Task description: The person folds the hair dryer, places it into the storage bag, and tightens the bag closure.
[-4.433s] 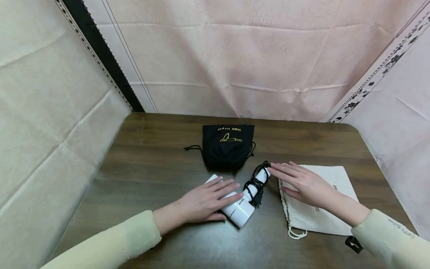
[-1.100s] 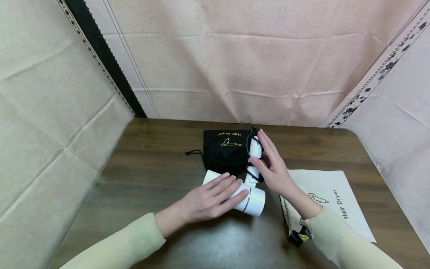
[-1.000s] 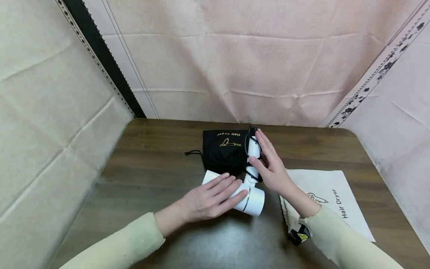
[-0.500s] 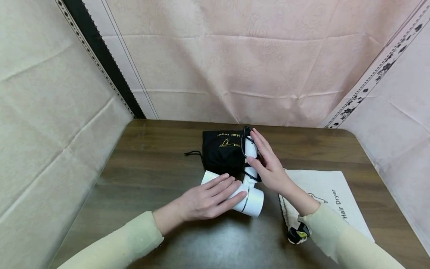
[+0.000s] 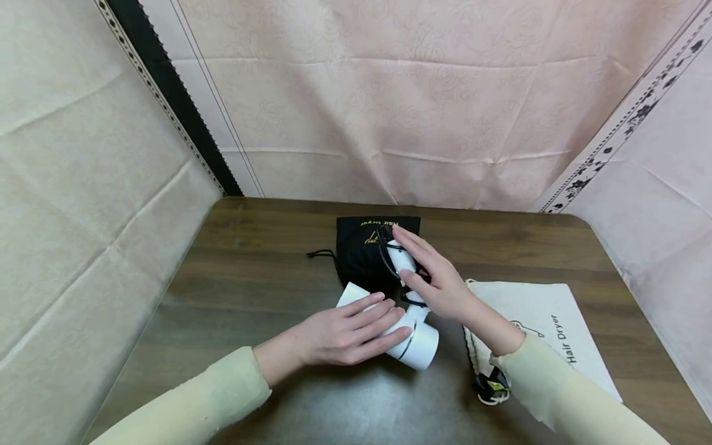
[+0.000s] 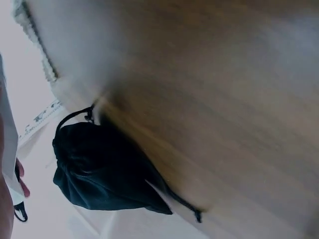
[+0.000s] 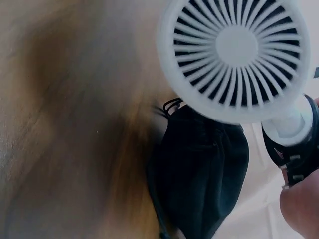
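Observation:
A white hair dryer [image 5: 419,346] is held over the table in the head view, with a shadow beneath it. My left hand [image 5: 350,334] grips its barrel from above, the thumb hidden. My right hand [image 5: 436,278] holds the handle [image 5: 399,256], thumb on the near side and fingers along the far side. A black cord [image 5: 384,244] is bundled around the handle. In the right wrist view the dryer's round slatted vent [image 7: 237,47] fills the upper right, with the right thumb [image 7: 301,204] below the handle joint.
Behind the dryer lies a black drawstring pouch [image 5: 361,266] printed "Hair Dryer", partly covered by the handle in the head view. A white drawstring bag [image 5: 550,334] lies flat at the right, under the right forearm. Cloth hangs around the wooden table [image 5: 239,278].
From lying on the table, the dryer came up into both hands. The right hand left the white bag's edge for the handle, which has since swung left across the black pouch.

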Available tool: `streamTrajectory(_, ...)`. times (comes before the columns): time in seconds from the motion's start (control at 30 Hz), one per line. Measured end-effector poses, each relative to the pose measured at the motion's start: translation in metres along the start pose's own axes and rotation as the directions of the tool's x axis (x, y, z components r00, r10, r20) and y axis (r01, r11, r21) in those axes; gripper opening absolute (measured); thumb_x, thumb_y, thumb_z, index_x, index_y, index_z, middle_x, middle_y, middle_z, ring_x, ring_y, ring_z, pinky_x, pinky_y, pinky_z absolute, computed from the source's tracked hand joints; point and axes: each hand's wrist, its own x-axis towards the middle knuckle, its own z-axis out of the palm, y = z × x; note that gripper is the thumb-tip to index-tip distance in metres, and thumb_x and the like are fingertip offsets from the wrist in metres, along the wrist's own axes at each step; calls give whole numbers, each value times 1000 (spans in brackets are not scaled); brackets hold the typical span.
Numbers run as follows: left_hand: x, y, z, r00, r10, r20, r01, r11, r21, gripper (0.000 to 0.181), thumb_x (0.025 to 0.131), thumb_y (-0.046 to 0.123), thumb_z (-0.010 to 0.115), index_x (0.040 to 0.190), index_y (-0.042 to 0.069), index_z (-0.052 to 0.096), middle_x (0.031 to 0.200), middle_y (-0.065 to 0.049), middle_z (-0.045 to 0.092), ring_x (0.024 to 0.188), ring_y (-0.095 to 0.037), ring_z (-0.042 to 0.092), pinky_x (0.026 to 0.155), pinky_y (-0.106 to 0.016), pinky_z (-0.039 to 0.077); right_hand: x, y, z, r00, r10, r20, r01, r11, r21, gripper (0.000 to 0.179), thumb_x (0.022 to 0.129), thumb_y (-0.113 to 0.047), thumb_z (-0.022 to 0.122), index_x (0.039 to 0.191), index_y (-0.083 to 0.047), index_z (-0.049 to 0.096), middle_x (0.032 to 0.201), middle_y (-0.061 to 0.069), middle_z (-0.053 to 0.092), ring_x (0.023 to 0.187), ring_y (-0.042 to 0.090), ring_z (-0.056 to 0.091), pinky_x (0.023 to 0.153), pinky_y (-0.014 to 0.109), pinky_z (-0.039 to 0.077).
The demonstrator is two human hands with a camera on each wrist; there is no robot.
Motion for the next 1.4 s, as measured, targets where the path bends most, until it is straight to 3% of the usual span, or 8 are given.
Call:
streamTrajectory(0.1,0,-3,0,1000,24,3,-24,1000,-8,35,108,12,49,139,6,64,130,-16,73,118,-26,72,106,-44,57,-1,-1,-1,999,-14,31,15,999,-36,64,105,-6,60,166,-8,39,175,8,31,157,31,36,121,27,35)
streamTrajectory(0.3,-4,-2,-2,998,33,50,-31,999,-34,40,107,13,53,146,3,58,138,-19,69,125,-29,69,113,-47,52,-5,1,1,999,-14,44,16,999,-44,66,105,-7,61,166,-7,36,176,9,28,160,30,30,127,26,25)
streamTrajectory(0.5,-4,-3,-6,996,44,81,-39,998,-59,43,107,14,56,149,3,57,141,-19,67,128,-30,67,116,-48,49,-9,1,-2,999,3,49,0,998,-62,68,106,-9,63,168,-10,35,176,9,27,161,29,28,129,40,28)
streamTrajectory(0.7,-6,-4,-8,995,41,96,-34,997,-69,41,108,14,54,148,5,58,143,-19,66,129,-31,67,116,-48,49,-12,-1,-8,999,10,48,-7,999,-48,71,105,-8,65,168,-10,32,177,10,25,161,30,28,124,20,28)
streamTrajectory(0.8,-8,-3,-8,994,33,103,-25,997,-77,38,110,13,51,147,6,58,142,-18,67,128,-30,67,115,-47,50,-14,-1,-11,998,4,68,0,999,-54,72,105,-6,66,168,-7,31,177,11,24,162,30,26,123,18,28)
streamTrajectory(1.07,-5,-1,-10,997,23,74,-15,994,-106,36,112,10,41,141,7,62,134,-15,71,121,-27,70,109,-42,55,-22,-1,-16,979,38,201,7,976,-218,72,109,-22,63,171,-16,26,179,3,19,162,24,27,128,34,29)
streamTrajectory(1.27,-8,3,-8,994,33,106,-20,993,-116,37,112,12,43,144,7,60,138,-17,68,126,-28,69,112,-45,52,-25,0,-16,975,36,220,33,953,-302,74,109,-24,64,172,-19,25,178,4,22,160,24,32,123,49,39)
streamTrajectory(1.4,-11,6,-6,991,31,128,-14,992,-127,39,111,14,47,147,7,58,142,-18,66,130,-30,66,116,-48,49,-26,0,-16,974,40,223,29,954,-300,74,109,-24,63,172,-19,25,178,4,21,160,24,31,122,51,39)
